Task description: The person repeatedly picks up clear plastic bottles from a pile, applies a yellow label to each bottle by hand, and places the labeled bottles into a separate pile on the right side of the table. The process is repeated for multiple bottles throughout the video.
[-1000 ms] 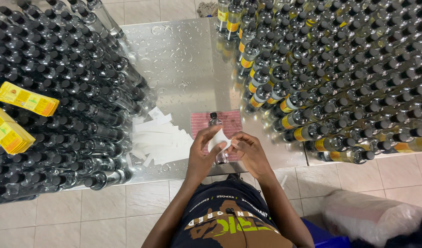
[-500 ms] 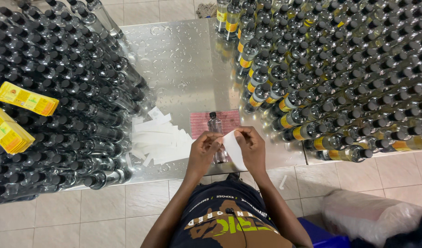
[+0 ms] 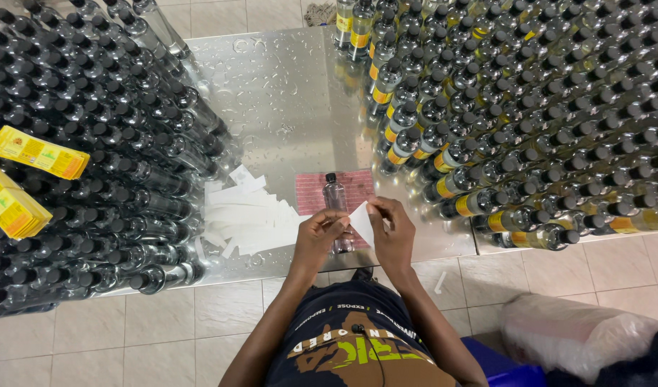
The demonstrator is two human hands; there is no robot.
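Bottle (image 3: 335, 201) lies flat on the pink mat (image 3: 357, 188) at the near edge of the wet metal tabletop (image 3: 286, 93), cap pointing away from me, bare of any label. My left hand (image 3: 316, 236) rests against its lower end, fingers curled, pinching one edge of a white paper strip (image 3: 360, 222). My right hand (image 3: 395, 233) pinches the other edge, so the strip is held between both hands just over the bottle. I judge this as the labelling step, with the strip being readied or its backing parted. The next move calls for squaring it to the bottle's side before pressing it down. Loose white backing strips (image 3: 246, 218) lie heaped to my left, unlabelled bottles (image 3: 92, 143) beyond them, yellow-labelled bottles (image 3: 529, 107) crowded to my right.
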